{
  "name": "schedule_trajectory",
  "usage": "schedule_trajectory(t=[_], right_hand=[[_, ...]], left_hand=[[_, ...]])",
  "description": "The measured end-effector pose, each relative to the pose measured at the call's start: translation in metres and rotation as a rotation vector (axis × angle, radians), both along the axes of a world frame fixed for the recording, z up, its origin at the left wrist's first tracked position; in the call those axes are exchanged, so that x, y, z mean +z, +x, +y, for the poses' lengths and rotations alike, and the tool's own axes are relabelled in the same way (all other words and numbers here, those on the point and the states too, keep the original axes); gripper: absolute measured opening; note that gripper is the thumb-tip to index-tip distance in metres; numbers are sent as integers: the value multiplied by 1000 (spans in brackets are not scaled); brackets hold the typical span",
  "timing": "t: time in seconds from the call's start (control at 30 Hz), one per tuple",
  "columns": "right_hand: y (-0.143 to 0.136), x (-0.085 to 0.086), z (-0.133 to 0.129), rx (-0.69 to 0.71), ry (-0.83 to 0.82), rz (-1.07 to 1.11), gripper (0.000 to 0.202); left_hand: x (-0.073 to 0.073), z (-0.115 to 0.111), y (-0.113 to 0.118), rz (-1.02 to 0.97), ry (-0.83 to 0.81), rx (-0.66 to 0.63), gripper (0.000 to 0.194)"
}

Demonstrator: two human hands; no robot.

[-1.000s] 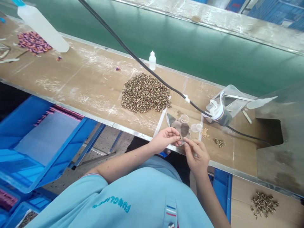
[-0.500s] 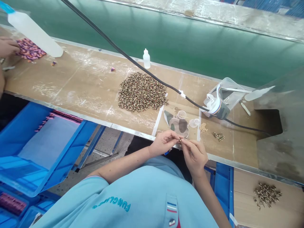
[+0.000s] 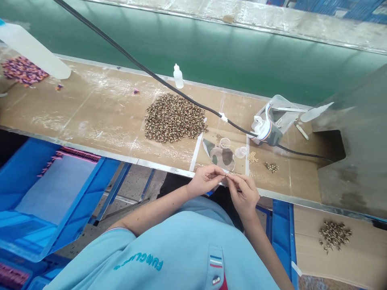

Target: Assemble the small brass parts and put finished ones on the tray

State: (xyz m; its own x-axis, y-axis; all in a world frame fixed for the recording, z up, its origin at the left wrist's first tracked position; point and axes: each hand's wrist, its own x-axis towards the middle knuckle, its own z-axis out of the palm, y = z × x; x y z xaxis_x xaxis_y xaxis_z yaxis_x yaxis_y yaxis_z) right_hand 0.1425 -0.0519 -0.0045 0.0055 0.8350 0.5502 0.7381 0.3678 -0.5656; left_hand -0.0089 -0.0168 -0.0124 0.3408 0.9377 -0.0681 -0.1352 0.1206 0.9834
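Note:
At the table's front edge my left hand (image 3: 207, 180) and my right hand (image 3: 244, 194) meet fingertip to fingertip. Both pinch one tiny brass-coloured piece (image 3: 226, 175) between them. Just beyond the fingers lies a camouflage-patterned cloth scrap (image 3: 222, 158), with a small clear round dish (image 3: 225, 143) at its far edge. Another clear dish (image 3: 241, 152) is to its right, beside a little pile of pale beads (image 3: 252, 157). Farther right is a small group of brass-coloured pieces (image 3: 271, 167). A large heap of similar pieces (image 3: 175, 119) lies to the left.
A black cable (image 3: 136, 62) crosses above the table to a grey strapped device (image 3: 273, 135) beside a clear container. A small dropper bottle (image 3: 178, 76) stands behind the heap. A large bottle (image 3: 36, 50) lies at far left. Blue crate (image 3: 87, 193) below left; more pieces (image 3: 335, 234) lie on cardboard at right.
The table and its objects have shifted slightly left in view. A person's hand at the far left has left the view. My hands stay together at the tiny piece.

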Motion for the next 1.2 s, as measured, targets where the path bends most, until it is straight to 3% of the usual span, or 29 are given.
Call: schedule_trajectory(t=[0.17, 0.43, 0.53, 0.93, 1.2], right_hand=[[2, -7, -2, 13, 29, 10, 35], [4, -15, 1, 89, 130, -72, 41], [4, -17, 2, 76, 157, -68, 36], [-1, -10, 1, 37, -6, 92, 20], [2, -19, 3, 73, 89, 25, 19]], left_hand=[[7, 5, 1, -101, -126, -63, 22], [12, 11, 0, -88, -217, -116, 24], [14, 11, 0, -89, -225, -118, 25], [14, 14, -2, -91, -191, -172, 25], [13, 18, -3, -73, -184, -192, 25]])
